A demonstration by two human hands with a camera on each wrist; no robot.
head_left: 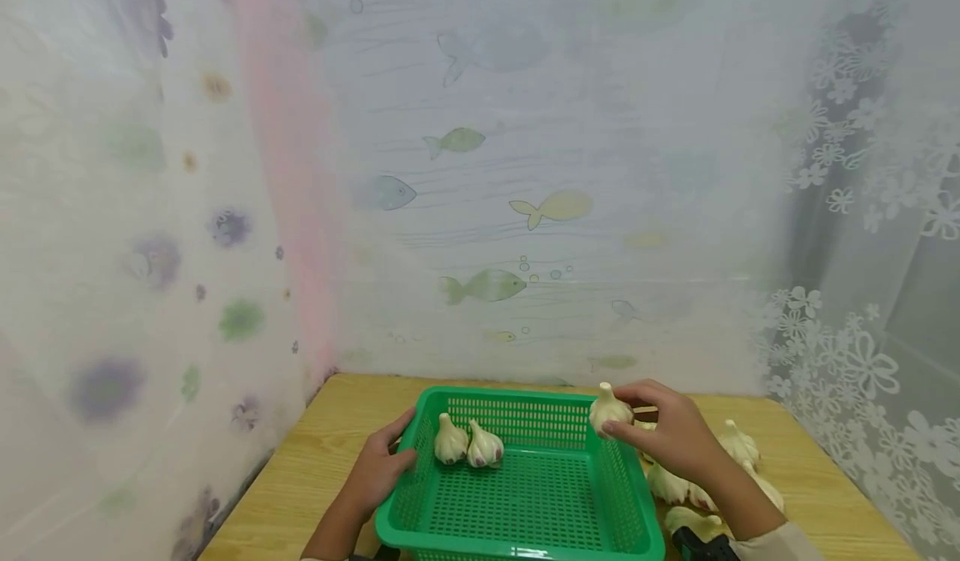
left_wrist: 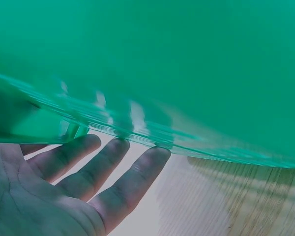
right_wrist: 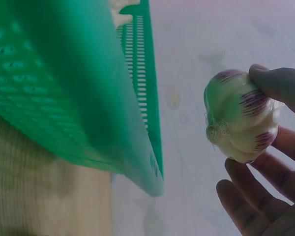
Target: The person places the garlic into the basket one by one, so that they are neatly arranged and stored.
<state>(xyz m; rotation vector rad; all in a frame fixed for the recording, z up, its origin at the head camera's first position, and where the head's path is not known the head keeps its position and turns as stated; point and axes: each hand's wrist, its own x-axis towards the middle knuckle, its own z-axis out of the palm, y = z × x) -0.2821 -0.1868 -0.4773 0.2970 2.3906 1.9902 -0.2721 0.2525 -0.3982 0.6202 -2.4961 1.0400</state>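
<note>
A bulb of garlic (head_left: 609, 413), white with purple streaks, is pinched between the thumb and fingers of my right hand (head_left: 667, 436). It hangs over the right rim of a green plastic basket (head_left: 517, 548); the right wrist view shows its root end (right_wrist: 217, 132). My left hand (head_left: 375, 471) holds the basket's left side, thumb at the rim. In the left wrist view its fingertips (left_wrist: 157, 153) lie against the outside of the basket. Two garlic bulbs, one (head_left: 451, 441) beside the other (head_left: 484, 446), sit inside the basket at its back left.
Several more garlic bulbs (head_left: 738, 443) lie on the wooden table (head_left: 292, 469) to the right of the basket, partly hidden by my right arm. A patterned curtain (head_left: 555, 127) with fish prints hangs behind the table, and more printed sheeting (head_left: 150, 294) hangs at the left.
</note>
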